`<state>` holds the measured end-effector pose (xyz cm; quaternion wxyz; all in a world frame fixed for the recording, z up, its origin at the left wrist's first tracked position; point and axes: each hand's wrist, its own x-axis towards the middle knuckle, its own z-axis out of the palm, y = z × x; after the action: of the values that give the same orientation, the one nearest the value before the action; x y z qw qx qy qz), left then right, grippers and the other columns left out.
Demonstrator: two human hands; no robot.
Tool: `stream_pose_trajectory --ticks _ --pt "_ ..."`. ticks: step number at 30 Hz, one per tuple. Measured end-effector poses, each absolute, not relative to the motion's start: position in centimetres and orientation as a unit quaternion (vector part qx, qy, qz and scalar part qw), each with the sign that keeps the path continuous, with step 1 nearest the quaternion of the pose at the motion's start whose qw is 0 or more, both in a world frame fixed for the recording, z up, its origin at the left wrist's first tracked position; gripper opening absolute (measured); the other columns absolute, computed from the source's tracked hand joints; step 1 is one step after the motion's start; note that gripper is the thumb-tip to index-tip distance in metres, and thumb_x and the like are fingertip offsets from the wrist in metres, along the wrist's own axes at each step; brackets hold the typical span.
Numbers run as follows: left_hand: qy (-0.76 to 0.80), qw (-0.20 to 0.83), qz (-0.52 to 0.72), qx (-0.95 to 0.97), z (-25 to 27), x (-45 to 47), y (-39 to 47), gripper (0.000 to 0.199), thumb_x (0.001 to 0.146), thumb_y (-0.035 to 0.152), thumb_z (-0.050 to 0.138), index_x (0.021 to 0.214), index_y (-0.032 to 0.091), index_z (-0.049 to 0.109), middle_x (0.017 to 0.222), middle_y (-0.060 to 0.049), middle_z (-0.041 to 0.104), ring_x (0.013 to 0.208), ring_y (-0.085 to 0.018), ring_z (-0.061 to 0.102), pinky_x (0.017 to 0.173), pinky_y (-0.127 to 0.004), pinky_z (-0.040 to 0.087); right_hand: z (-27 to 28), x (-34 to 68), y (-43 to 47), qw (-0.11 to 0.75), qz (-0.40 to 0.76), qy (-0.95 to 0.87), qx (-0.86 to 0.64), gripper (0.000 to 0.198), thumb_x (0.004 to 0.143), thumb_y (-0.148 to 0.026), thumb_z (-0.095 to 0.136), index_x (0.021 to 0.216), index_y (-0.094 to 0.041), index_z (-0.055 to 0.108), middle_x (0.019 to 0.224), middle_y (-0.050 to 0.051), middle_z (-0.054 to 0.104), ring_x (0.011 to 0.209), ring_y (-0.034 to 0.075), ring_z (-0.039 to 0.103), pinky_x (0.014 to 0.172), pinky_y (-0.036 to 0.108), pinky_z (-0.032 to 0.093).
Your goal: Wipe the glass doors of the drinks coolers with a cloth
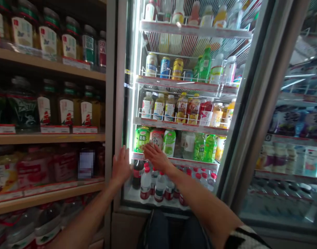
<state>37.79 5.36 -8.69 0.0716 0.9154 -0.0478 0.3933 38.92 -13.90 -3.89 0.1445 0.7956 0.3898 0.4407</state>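
Observation:
My left hand reaches up by the left metal frame of a lit drinks fridge, its fingers stretched out and slightly blurred. It holds nothing. My right hand extends across the fridge opening to a lower shelf, fingers straight and apart from any grip. Its fingertips overlap the lower part of a green drink pack and a pink-labelled drink; whether they touch cannot be made out. Just right of these stands a green and white bottle.
Above are fridge shelves with bottled drinks and cans. Red-capped bottles stand on the fridge floor. Wooden shelves full of bottles flank the left; another fridge section lies right, past a metal door frame.

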Motion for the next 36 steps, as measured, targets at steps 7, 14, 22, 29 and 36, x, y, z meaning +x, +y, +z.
stream_pose_trajectory --ticks 7,14,22,29,36 --pt "-0.049 0.067 0.391 0.917 -9.0 37.9 7.1 0.064 0.072 0.016 0.042 0.134 0.005 0.031 0.146 -0.02 0.023 0.135 -0.029 0.024 0.105 -0.051 0.029 -2.5 40.1 -10.4 0.115 0.441 0.383 0.804 0.039 0.09 -0.015 0.038 0.128 -0.014 0.044 0.144 0.005 0.035 0.138 0.019 0.02 0.116 0.044 0.018" --pt "-0.039 0.079 0.391 0.916 -8.2 37.7 8.3 0.065 0.075 0.018 0.042 0.137 0.006 0.027 0.147 -0.018 0.022 0.136 -0.028 0.021 0.107 -0.052 0.027 -0.4 41.2 -7.1 0.1 0.456 0.383 0.797 0.036 0.092 -0.015 0.034 0.126 -0.013 0.048 0.142 0.005 0.037 0.136 0.02 0.024 0.115 0.045 0.019" --pt "-0.031 0.058 0.384 0.921 -7.6 37.3 8.6 0.061 0.077 0.019 0.044 0.134 0.004 0.03 0.146 -0.02 0.024 0.136 -0.028 0.023 0.107 -0.05 0.028 -5.8 40.4 -6.2 0.132 0.41 0.429 0.794 0.039 0.089 -0.02 0.042 0.126 -0.01 0.048 0.134 0.006 0.048 0.132 0.017 0.033 0.112 0.035 0.029" --pt "-0.056 0.063 0.4 0.913 -6.8 37.6 5.9 0.062 0.076 0.017 0.045 0.134 0.004 0.03 0.147 -0.02 0.022 0.136 -0.029 0.022 0.107 -0.05 0.028 -2.0 39.9 -10.7 0.123 0.429 0.389 0.806 0.036 0.09 -0.016 0.038 0.125 -0.017 0.049 0.141 0.003 0.039 0.137 0.02 0.022 0.114 0.047 0.019" --pt "-0.122 0.078 0.389 0.91 -5.9 36.7 1.0 0.068 0.073 0.014 0.048 0.137 0.007 0.027 0.148 -0.016 0.02 0.138 -0.026 0.017 0.11 -0.048 0.023 -2.8 38.0 -18.8 0.153 0.43 0.402 0.794 0.041 0.086 -0.013 0.044 0.126 -0.017 0.049 0.142 0.004 0.039 0.137 0.021 0.024 0.114 0.046 0.017"
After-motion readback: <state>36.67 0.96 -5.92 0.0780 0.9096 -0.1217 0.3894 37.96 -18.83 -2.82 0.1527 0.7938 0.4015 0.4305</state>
